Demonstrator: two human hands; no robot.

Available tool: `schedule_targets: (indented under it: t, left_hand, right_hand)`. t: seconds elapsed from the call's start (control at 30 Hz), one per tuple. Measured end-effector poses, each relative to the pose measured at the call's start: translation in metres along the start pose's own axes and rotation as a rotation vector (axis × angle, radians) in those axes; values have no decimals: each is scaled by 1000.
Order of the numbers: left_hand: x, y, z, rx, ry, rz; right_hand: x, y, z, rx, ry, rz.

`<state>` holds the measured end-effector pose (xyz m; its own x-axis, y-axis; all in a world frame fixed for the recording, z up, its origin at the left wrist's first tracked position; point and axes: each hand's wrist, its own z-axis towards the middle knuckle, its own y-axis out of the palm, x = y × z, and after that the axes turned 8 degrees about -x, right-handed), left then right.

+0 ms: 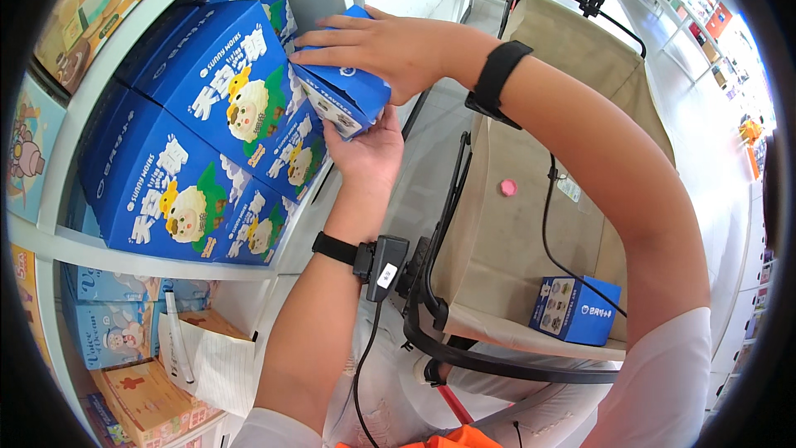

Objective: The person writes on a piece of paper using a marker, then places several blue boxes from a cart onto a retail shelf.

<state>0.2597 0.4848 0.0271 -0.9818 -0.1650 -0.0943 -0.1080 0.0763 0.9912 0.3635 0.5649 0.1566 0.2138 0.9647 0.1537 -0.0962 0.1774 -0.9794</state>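
A small blue cardboard box (341,98) with printed pictures on its pale side is held tilted between my two hands. My right hand (398,53) spreads over its top, fingers pointing left. From below, my left hand (372,148) supports the near corner, thumb on the printed side. Part of the box is hidden behind the right hand, and a dark gap shows along one of its edges. Directly to the left, larger blue display boxes (239,84) with a cartoon sheep are stacked in a white shelf compartment, very close to the right fingertips.
A beige fabric cart (497,249) with a black frame stands at my right, holding another blue box (575,311) and a pink round item (509,187). On a lower shelf lie a paper pad (214,354), a white marker (179,336) and an orange box (146,398). Cables hang from wrist straps.
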Motion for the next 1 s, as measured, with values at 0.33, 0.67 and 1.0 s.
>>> schedule_targets:
  t: [0.33,0.67,1.0]
  left_hand:
    - [13,-4,9,-43,19,-57]
    - [17,-6,4,-90,-144,106]
    - [18,-12,18,41,-288,560]
  right_hand:
    - [14,53,38,-33,56,82]
    - [22,95,59,142,120,-57]
    - [-27,21,-39,82,415,186]
